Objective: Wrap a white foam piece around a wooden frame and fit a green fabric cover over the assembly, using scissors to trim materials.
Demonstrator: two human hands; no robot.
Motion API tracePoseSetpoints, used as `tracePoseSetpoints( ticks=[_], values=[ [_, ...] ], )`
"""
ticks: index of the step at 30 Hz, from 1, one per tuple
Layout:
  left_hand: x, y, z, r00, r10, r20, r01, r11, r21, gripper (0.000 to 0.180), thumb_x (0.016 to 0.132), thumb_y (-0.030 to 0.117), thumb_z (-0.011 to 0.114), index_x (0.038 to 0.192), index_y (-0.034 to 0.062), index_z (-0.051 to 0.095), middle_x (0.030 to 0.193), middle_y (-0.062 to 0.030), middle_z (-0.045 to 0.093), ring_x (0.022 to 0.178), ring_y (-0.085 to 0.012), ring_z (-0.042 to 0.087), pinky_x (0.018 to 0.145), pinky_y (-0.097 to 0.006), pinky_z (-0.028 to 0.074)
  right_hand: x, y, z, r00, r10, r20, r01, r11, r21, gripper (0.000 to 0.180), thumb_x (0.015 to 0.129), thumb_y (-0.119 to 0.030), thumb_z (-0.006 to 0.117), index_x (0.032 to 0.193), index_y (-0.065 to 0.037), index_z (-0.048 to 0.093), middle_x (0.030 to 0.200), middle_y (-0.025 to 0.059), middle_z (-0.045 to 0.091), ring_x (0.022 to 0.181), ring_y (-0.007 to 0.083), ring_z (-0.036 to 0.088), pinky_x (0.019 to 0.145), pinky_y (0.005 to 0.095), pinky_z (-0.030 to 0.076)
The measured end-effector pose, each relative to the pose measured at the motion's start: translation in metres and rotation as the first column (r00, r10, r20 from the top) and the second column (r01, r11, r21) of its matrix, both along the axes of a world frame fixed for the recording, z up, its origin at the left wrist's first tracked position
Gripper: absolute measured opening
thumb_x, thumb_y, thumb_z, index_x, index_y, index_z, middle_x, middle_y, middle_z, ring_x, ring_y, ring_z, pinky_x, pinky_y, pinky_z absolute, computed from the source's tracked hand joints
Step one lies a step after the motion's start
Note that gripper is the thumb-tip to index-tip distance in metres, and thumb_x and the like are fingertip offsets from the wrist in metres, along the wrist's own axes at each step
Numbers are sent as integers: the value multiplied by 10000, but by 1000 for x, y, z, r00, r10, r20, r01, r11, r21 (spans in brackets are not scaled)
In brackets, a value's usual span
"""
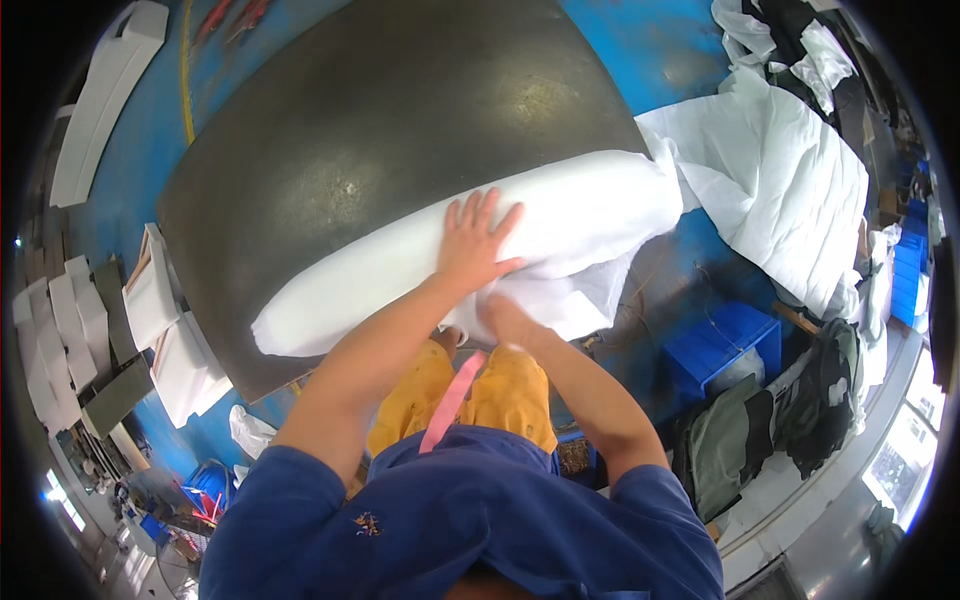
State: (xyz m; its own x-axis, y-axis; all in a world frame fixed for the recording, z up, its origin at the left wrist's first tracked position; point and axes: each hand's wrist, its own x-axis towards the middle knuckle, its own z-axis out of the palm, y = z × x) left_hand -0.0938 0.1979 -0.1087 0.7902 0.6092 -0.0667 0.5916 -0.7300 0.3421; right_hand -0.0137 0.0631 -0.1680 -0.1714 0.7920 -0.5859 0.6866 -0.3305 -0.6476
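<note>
Both hands on a long white padded roll at the counter's near edge.

Left hand (476, 243) lay flat, fingers spread, pressing on top of the white roll (560, 225), gripping nothing. Right hand (508, 318) sat just below it at the roll's loose white flap (565, 300); whether it pinched the fabric could not be told. The roll's long axis ran from lower left up to upper right across the near edge of the dark grey counter (380, 110), straight ahead of the person. Beyond: blue floor (650, 40), heaped white quilting (790, 170) at right, blue crate (722, 345), stacked white foam pieces (60, 330) at left.
</note>
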Motion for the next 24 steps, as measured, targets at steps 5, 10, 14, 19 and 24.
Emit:
tracePoseSetpoints(
  ticks=[5, 10, 14, 19, 24],
  values=[
    [-56, 2, -8, 990, -32, 141, 38, 998, -40, 877, 736, 570, 711, 1454, 181, 392, 1492, -185, 314, 1383, -363, 297, 1136, -547, 196, -7, 24, -3, 893, -319, -318, 211, 920, -330, 462, 782, -256, 663, 1165, 0, 623, 1055, 160, 664, 995, 264, 616, 878, 361, 474],
    [-110, -5, -3, 995, 99, 9, -99, 995, 3, 902, 706, 559, 737, 1454, 194, 388, 1476, -183, 328, 1361, -354, 321, 1122, -547, 218, -88, -3, -25, 754, -452, -477, 279, 877, -391, 509, 846, -241, 630, 1272, 24, 545, 1189, 144, 623, 1100, 242, 570, 947, 351, 438],
    [-119, -4, -5, 998, 36, 60, -37, 999, 9, 946, 671, 522, 772, 1460, 191, 370, 1467, -176, 335, 1345, -345, 328, 1113, -533, 234, -131, -15, -38, 982, 160, -103, -156, 987, 41, 484, 879, -264, 604, 1256, 31, 539, 1220, 129, 611, 1136, 238, 557, 966, 336, 431],
    [-204, 0, -1, 986, 108, -127, -106, 994, 22, 947, 662, 496, 790, 1453, 179, 378, 1479, -173, 321, 1351, -359, 320, 1110, -536, 239, -151, 15, -44, 832, -262, -488, 96, 936, -339, 403, 834, -201, 607, 1150, 48, 586, 1043, 188, 661, 1005, 256, 612, 836, 358, 476],
    [-216, -3, -5, 991, 119, -58, -117, 992, 35, 961, 638, 452, 820, 1448, 179, 381, 1520, -186, 265, 1379, -380, 286, 1114, -548, 229, -252, -13, -49, 704, 561, -436, -450, 827, 337, 275, 795, -238, 616, 910, 7, 663, 835, 217, 623, 821, 388, 594, 759, 466, 453]
  ],
)
